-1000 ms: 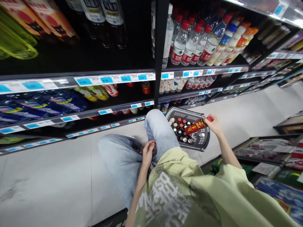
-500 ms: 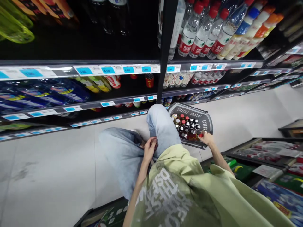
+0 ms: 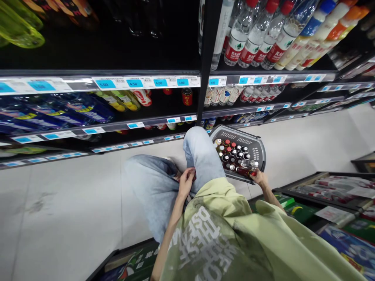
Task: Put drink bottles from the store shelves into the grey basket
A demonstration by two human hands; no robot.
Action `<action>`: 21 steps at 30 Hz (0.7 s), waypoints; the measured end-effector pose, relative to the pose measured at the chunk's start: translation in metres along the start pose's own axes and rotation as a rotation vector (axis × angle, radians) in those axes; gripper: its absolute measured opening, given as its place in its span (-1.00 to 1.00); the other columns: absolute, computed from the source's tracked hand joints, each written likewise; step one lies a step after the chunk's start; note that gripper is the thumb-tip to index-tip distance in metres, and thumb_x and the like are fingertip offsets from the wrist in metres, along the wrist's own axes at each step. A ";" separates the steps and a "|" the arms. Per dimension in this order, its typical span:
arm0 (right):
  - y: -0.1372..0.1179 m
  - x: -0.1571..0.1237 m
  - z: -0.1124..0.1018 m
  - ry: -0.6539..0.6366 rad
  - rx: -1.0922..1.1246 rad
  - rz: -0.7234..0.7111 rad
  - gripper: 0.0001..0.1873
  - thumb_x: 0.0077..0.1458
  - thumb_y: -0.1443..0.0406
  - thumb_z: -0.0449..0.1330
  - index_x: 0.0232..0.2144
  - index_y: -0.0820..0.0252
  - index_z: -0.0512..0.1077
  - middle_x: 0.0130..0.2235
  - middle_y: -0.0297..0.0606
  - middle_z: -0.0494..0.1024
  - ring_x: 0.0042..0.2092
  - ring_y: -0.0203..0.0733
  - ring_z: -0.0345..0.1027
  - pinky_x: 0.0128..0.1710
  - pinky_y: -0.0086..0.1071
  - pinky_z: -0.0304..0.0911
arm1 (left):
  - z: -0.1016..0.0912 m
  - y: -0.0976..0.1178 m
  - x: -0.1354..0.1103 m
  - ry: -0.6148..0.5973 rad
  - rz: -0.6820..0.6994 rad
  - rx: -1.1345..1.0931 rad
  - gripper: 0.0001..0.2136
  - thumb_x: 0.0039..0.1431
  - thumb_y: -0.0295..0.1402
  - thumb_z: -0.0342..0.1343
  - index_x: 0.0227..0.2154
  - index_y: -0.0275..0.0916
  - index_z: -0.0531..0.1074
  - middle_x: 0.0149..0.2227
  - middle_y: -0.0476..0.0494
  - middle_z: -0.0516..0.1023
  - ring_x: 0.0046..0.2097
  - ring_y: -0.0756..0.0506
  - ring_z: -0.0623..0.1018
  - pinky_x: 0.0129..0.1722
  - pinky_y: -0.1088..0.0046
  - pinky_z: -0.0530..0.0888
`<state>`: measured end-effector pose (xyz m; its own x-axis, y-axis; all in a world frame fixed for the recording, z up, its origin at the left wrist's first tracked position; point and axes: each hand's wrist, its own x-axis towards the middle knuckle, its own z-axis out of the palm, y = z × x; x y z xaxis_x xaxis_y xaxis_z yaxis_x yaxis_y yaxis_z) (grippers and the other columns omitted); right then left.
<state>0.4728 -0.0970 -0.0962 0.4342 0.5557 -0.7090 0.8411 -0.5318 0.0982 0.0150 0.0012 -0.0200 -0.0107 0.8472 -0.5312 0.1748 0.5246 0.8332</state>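
With the right hand [image 3: 259, 177] clamped at the top of a red-capped bottle [image 3: 243, 171] in the gray basket [image 3: 236, 136], and the left hand [image 3: 186, 181] against the jeans [image 3: 202, 150], grip unclear. Probably stiff, slick, fairly heavy; best taken by the neck.

Pale floor [image 3: 79, 210] with thin seams and a dark smudge [image 3: 41, 203]; black shelves [image 3: 117, 54] edged with blue-and-white price labels [image 3: 164, 82]; low dark racks [image 3: 103, 265] opposite.

price tags [image 3: 134, 83]: 5.00, 4.50, 4.00, 3.00 | bottle labels [image 3: 233, 50]: 农夫山 | shirt print [image 3: 202, 239]: THES…
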 end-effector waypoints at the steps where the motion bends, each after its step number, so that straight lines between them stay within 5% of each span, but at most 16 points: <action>1: 0.000 0.000 0.001 0.002 0.007 0.001 -0.40 0.22 -0.03 0.28 0.12 0.29 0.47 -0.11 0.06 0.71 -0.06 0.08 0.62 -0.09 -0.25 0.38 | 0.000 0.000 0.000 0.000 0.007 0.002 -0.65 0.20 -0.04 0.18 -0.17 -0.20 0.59 -0.49 0.02 0.50 -0.41 -0.06 0.48 -0.38 0.45 0.40; 14: -0.001 -0.008 0.015 0.041 0.104 0.011 -0.57 0.19 0.12 0.20 0.03 0.22 0.48 -0.04 0.13 0.64 -0.06 0.18 0.62 -0.12 -0.15 0.46 | 0.004 0.007 -0.009 0.006 -0.006 -0.015 -0.75 0.20 -0.17 0.17 -0.20 -0.23 0.55 -0.48 0.01 0.49 -0.41 -0.06 0.48 -0.35 0.44 0.44; 21: 0.003 0.003 0.022 0.118 0.233 0.098 -0.85 0.03 0.13 0.28 -0.43 -0.02 0.39 -0.38 -0.04 0.51 -0.30 0.26 0.63 -0.31 -0.06 0.46 | 0.000 0.001 -0.013 0.003 -0.012 0.002 -0.76 0.23 -0.18 0.16 -0.19 -0.23 0.55 -0.47 -0.02 0.49 -0.39 -0.06 0.49 -0.33 0.43 0.46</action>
<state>0.4694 -0.1116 -0.1133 0.5555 0.5578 -0.6166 0.7024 -0.7117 -0.0110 0.0157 -0.0090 -0.0123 -0.0159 0.8413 -0.5403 0.1770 0.5342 0.8266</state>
